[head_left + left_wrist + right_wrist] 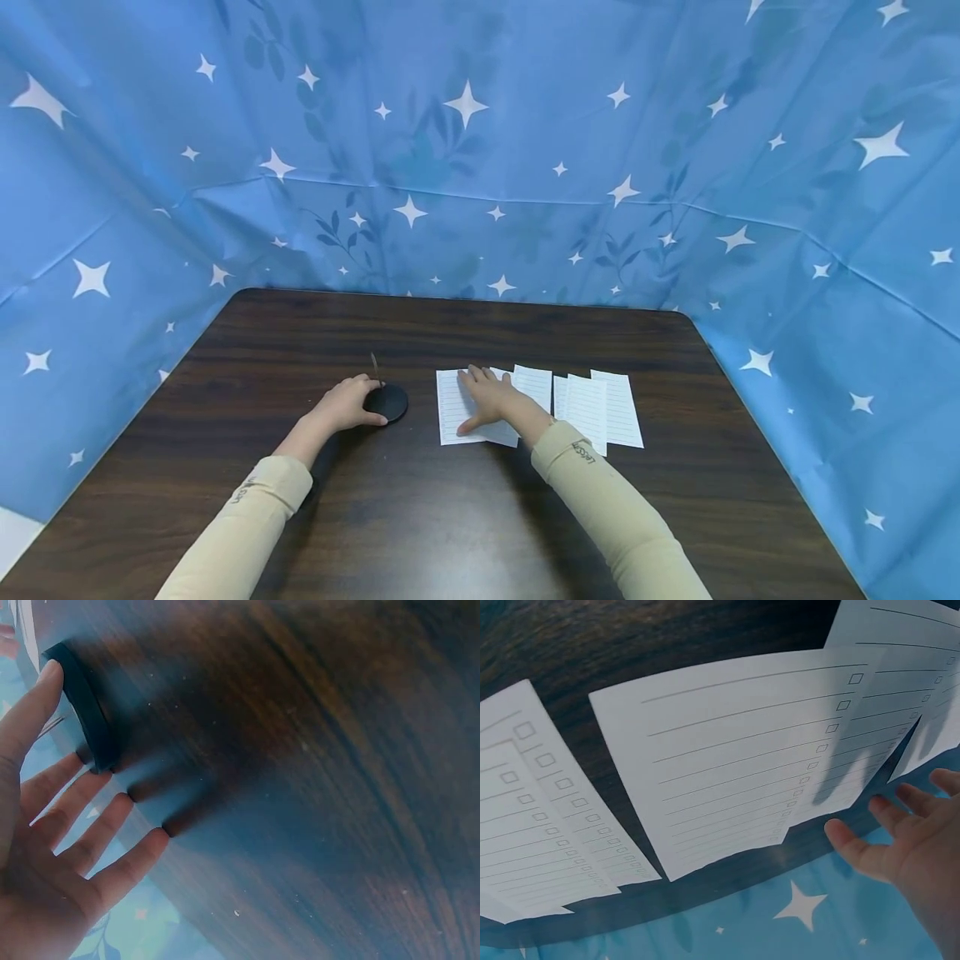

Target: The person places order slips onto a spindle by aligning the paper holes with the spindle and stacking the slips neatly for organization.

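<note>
My left hand (347, 404) holds a receipt spike with a round black base (392, 403) and a thin upright rod. In the left wrist view the thumb is at one end of the black base (88, 712), with fingertips at the other end and the remaining fingers spread. My right hand (491, 402), fingers spread, is over the leftmost lined checklist sheets (452, 417) and partly hides them. Through the right wrist view, its fingers are seen beside printed sheets (727, 757) with ruled lines and small checkboxes.
More overlapping lined sheets (617, 408) lie to the right, partly behind the right forearm. Everything rests on a dark wood-grain table (360, 533). A blue curtain with white stars (510, 150) hangs around its back and sides.
</note>
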`<action>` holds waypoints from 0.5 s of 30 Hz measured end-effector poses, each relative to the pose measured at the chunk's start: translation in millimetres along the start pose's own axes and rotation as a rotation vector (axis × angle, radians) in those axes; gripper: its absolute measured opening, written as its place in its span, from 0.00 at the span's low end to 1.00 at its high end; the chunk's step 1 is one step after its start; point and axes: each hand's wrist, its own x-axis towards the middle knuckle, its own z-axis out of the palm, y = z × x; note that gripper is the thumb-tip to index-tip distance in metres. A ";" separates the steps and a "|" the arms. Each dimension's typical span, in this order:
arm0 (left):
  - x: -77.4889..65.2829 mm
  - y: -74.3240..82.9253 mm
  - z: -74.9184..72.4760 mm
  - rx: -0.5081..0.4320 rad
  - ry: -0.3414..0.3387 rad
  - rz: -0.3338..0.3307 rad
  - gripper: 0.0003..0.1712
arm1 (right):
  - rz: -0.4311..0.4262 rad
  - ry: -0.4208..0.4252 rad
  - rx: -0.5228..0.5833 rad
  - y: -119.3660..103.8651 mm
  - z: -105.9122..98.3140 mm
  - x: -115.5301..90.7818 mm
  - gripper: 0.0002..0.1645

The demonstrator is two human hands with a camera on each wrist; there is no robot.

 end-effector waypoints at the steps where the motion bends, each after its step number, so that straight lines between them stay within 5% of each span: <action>1: 0.4 0.8 0.3 0.001 -0.002 0.000 0.38 | 0.007 -0.003 -0.006 0.3 0.3 0.7 0.67; 8: 2.5 1.8 4.1 -0.007 0.002 0.005 0.38 | 0.050 -0.054 -0.003 0.1 1.9 1.9 0.65; 15: 1.0 -3.8 3.9 -0.015 0.029 0.026 0.38 | 0.032 -0.017 0.051 -1.2 8.2 3.5 0.63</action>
